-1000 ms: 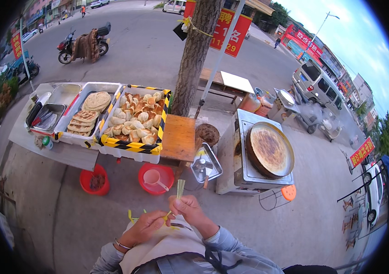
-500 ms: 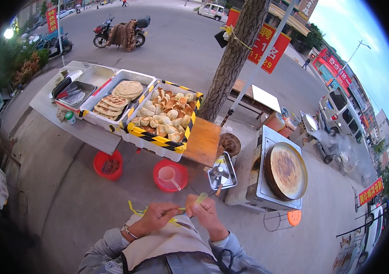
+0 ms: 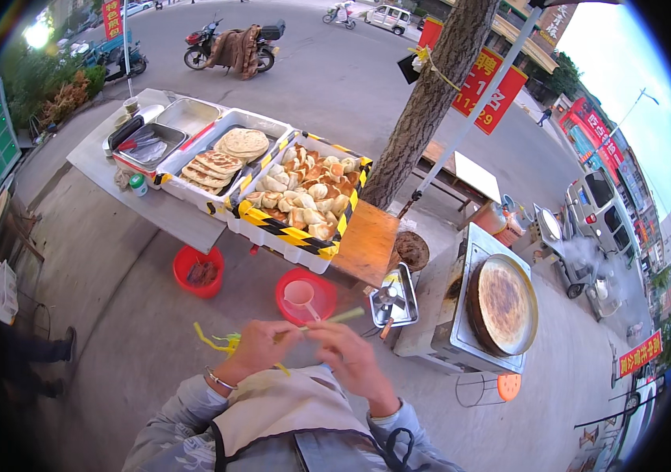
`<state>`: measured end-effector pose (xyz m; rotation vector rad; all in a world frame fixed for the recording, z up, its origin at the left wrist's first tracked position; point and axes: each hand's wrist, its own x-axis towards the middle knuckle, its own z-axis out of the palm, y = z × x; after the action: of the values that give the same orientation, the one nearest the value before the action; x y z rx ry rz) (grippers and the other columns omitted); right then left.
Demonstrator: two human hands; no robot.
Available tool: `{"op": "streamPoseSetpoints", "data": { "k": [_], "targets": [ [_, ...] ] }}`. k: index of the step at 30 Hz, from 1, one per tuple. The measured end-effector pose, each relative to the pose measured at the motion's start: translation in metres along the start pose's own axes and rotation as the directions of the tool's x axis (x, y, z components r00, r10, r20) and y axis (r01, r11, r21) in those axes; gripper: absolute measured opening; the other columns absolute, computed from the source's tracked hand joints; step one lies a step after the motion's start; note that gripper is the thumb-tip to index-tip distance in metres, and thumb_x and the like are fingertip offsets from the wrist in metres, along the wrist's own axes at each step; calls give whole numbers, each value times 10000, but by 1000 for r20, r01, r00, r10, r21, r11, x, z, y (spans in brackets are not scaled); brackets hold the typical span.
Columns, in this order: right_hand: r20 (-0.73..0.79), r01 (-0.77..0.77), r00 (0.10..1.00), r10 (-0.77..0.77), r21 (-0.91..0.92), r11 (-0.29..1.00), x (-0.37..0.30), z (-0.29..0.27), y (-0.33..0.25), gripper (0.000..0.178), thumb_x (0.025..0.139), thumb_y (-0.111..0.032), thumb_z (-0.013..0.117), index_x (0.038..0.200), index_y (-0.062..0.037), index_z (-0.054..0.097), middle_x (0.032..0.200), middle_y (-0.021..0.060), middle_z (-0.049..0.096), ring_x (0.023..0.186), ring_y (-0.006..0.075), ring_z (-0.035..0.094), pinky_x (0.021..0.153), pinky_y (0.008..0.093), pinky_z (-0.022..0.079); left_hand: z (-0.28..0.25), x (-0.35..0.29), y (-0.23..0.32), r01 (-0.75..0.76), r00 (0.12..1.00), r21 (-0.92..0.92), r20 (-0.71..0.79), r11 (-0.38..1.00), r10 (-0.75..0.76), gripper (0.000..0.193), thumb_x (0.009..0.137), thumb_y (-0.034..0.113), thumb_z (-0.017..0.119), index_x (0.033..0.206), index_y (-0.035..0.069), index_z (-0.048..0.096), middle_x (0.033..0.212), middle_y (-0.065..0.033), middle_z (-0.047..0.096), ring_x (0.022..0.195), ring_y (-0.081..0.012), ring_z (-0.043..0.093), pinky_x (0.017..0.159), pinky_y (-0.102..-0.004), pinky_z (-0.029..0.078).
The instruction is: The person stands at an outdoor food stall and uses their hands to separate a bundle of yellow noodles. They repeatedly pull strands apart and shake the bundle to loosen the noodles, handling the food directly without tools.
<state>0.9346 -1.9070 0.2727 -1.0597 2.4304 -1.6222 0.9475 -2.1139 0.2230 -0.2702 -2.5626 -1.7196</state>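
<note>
In front of my apron [image 3: 296, 397] both hands are close together at chest height. My left hand [image 3: 260, 346] is closed around a few thin yellow-green strips [image 3: 211, 338], whose ends stick out to the left and below; whether they are plant stalks or ribbon I cannot tell. My right hand [image 3: 351, 358] pinches near a pale green strip [image 3: 347, 315] that points out to the right. Between the hands the strips are partly hidden by fingers. Just beyond my hands a red basin [image 3: 282, 293] on the ground holds a pink dipper [image 3: 299, 294].
Ahead stands a table [image 3: 186, 224] with a crate of fried dumplings [image 3: 304, 193], flatbreads [image 3: 217, 161] and metal trays [image 3: 186, 116]. On the right is a griddle stove with a large flatbread [image 3: 504, 303]. A red bucket [image 3: 199, 271] and an orange stool [image 3: 508, 386] are nearby. A person's legs [image 3: 36, 358] show at left.
My hands have shifted slightly up and to the right hand's strip now extends further right. The view has turned a little left, and a person's legs have come in at the left.
</note>
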Motion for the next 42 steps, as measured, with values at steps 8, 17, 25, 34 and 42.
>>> {"op": "streamPoseSetpoints", "data": {
  "k": [8, 17, 25, 34, 42],
  "targets": [
    [22, -56, 998, 59, -137, 989, -9, 18, 39, 150, 870, -113, 640, 775, -11, 586, 733, 87, 552, 608, 223, 515, 554, 357, 393, -6, -12, 3, -171, 974, 90, 167, 981, 155, 251, 886, 282, 645, 1018, 69, 653, 774, -163, 656, 677, -352, 639, 563, -393, 473],
    [-309, -76, 801, 513, 798, 599, -3, 9, 46, 284, 806, 40, 573, 574, -59, 443, 648, -34, 421, 535, 41, 368, 469, 222, 258, -28, -22, -20, -124, 975, 331, 217, 935, 52, 321, 901, 398, 614, 1010, 103, 550, 692, -150, 603, 603, -375, 586, 512, -447, 433],
    [-364, 47, 720, 591, 875, 481, 6, -8, 44, 324, 835, -45, 581, 599, -142, 382, 654, -41, 356, 558, 54, 358, 485, 212, 335, -35, -37, -52, -127, 987, 334, 137, 934, 86, 173, 914, 234, 596, 992, 85, 555, 689, -154, 595, 615, -377, 586, 522, -450, 432],
    [-402, 167, 733, 549, 888, 428, 21, -25, 39, 140, 881, -192, 625, 839, -104, 525, 780, -12, 491, 631, 84, 454, 502, 212, 379, -37, -50, -90, -10, 987, 130, 160, 991, -11, 227, 982, 260, 469, 906, 61, 548, 686, -135, 585, 626, -334, 593, 567, -416, 447],
    [-227, 261, 777, 587, 965, 28, 31, -33, 62, 235, 1002, -270, 466, 809, -137, 478, 759, -35, 497, 651, 85, 469, 621, 265, 452, -63, -50, -104, 290, 950, -599, 88, 746, -299, 277, 1013, 295, 455, 864, 77, 536, 625, 59, 427, 526, -50, 382, 476, -235, 331]
  ]
}}
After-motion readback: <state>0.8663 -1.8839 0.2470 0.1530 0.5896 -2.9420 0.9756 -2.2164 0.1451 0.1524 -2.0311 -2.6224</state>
